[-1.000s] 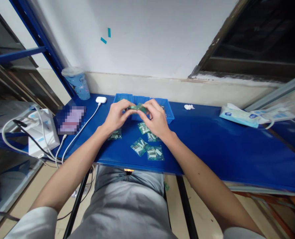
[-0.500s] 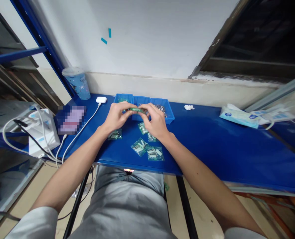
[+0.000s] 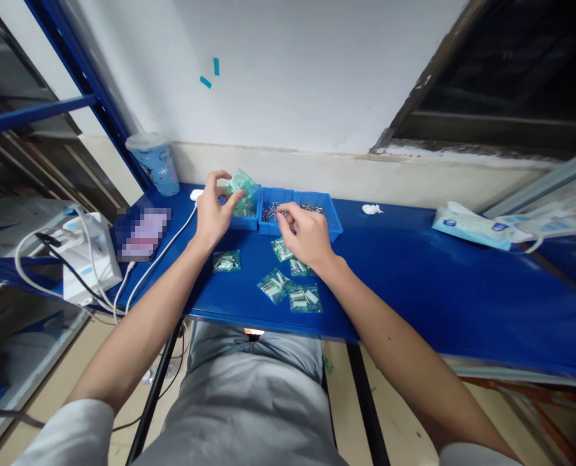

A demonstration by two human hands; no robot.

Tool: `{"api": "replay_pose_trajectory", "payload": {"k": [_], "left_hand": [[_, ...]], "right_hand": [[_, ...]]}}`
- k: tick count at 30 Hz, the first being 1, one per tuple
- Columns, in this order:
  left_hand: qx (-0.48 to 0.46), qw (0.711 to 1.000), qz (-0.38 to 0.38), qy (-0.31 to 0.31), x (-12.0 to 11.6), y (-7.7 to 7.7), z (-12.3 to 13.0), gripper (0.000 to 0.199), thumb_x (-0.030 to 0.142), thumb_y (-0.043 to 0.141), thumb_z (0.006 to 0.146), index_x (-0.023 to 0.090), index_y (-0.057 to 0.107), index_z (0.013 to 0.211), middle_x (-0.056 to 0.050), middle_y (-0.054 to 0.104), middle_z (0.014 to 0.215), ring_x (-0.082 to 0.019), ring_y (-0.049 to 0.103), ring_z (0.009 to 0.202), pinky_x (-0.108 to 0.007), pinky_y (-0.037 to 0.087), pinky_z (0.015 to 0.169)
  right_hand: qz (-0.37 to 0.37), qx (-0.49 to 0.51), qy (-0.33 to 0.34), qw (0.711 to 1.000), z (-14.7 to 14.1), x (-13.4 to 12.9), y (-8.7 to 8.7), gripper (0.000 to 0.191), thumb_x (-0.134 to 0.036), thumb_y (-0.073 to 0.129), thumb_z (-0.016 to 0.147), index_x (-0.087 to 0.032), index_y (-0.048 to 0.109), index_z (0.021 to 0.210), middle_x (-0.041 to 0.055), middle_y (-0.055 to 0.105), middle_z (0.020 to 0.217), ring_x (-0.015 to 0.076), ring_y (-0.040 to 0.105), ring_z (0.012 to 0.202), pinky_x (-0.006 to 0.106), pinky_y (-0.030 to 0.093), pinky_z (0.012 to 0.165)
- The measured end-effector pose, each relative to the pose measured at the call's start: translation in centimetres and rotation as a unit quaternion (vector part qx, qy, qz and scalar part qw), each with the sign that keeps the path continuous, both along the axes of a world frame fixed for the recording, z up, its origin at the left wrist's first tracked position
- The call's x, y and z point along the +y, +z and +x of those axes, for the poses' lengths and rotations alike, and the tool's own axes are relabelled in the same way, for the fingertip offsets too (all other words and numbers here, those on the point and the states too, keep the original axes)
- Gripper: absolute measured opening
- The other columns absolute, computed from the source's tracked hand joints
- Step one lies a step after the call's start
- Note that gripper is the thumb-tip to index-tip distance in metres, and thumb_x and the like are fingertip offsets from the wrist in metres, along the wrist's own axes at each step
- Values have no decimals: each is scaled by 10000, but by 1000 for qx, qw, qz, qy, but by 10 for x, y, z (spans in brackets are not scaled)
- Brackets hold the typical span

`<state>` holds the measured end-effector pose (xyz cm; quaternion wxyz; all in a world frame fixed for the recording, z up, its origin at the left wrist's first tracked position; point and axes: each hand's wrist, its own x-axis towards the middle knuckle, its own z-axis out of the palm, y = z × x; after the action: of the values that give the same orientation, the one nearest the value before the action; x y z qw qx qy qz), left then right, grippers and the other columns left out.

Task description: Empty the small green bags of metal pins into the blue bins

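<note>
Between the thumb and fingers of my left hand (image 3: 213, 212) is a small green-tinted plastic bag (image 3: 240, 182), raised above the left blue bin (image 3: 244, 224). My right hand (image 3: 306, 232) is at the front of the middle blue bin (image 3: 268, 228), thumb and fingertips pinched together; what they hold is too small to make out. Thin metal pieces, like screws (image 3: 269, 212), lie in that bin. More metal pieces (image 3: 312, 208) show in the right blue bin (image 3: 335, 221). Below my hands lie several filled green bags (image 3: 305, 299) with white and metal pieces inside.
A blue patterned cup (image 3: 156, 165), a phone (image 3: 145, 234) and a white power strip (image 3: 91, 259) with cables stand at the left. To the right are a crumpled white tissue (image 3: 372, 209) and a tissue pack (image 3: 472, 225) on the blue table (image 3: 404, 278). A wall rises behind.
My hands were together on a green bag and have parted. The left has lifted the bag up and left; the right has let go of it and is at the middle bin.
</note>
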<state>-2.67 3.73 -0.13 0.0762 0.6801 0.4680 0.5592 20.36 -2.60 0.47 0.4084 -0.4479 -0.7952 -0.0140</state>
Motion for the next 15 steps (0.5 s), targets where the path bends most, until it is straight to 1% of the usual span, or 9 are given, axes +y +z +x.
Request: {"api": "replay_pose_trajectory", "payload": {"k": [2,3,5,6,7,9,11,13,15], "left_hand": [[21,1000,-11,-9,16,-3,-4,344,482,761,923,263,633,1155,71,643,650,-130,526,530,-280,442,611],[37,999,-20,-14,25,-3,-6,330,485,753,926,261,634,1137,61,649,662,-141,556,554,-283,450,623],[86,995,-35,-27,45,-2,-9,308,457,775,903,245,656,1093,20,670,689,-190,632,663,-305,478,673],[121,991,-40,-32,54,0,-11,293,428,800,878,237,674,1061,-10,692,722,-217,647,713,-330,492,709],[156,987,-34,-26,61,3,-11,292,393,825,851,233,689,1053,-44,718,777,-244,652,769,-366,506,759],[199,980,13,18,71,9,-12,346,324,837,821,236,711,1131,-111,750,967,-306,648,934,-456,508,877],[232,972,36,25,72,13,-12,260,307,762,878,240,737,1128,-141,742,1076,-335,634,1021,-501,494,937],[273,961,23,-27,69,13,-10,172,336,650,958,231,765,1031,-139,746,1076,-325,648,1016,-488,499,953],[309,947,-8,-87,63,9,-9,264,384,578,999,221,770,921,-120,760,1009,-294,673,963,-445,513,951]], "right_hand": [[-41,-79,12,996,3,-1,4,259,-256,493,1029,-196,740,1074,-6,643,650,159,574,591,312,387,639],[-61,-120,22,991,5,-1,6,255,-259,503,1022,-197,749,1052,-9,629,629,158,563,583,308,363,632],[-99,-184,34,977,8,-1,11,261,-303,537,1022,-199,749,909,-3,611,607,155,539,578,305,323,625],[-114,-208,36,971,10,-1,13,310,-346,561,1026,-199,728,811,1,592,588,153,518,568,308,307,621],[-127,-228,34,965,11,-1,16,380,-396,586,1028,-198,696,722,4,568,565,149,493,554,311,296,616],[-142,-259,26,955,12,-3,20,500,-493,639,1013,-197,638,611,4,514,525,144,452,529,318,289,606],[-148,-284,9,947,12,-5,23,555,-569,675,986,-193,627,581,8,493,512,150,453,523,323,296,595],[-148,-309,-14,939,12,-8,27,591,-643,691,950,-186,639,579,29,514,526,172,495,536,329,309,587],[-151,-332,-35,931,11,-12,29,623,-712,698,908,-177,659,593,55,550,550,202,546,559,334,320,582]]}}
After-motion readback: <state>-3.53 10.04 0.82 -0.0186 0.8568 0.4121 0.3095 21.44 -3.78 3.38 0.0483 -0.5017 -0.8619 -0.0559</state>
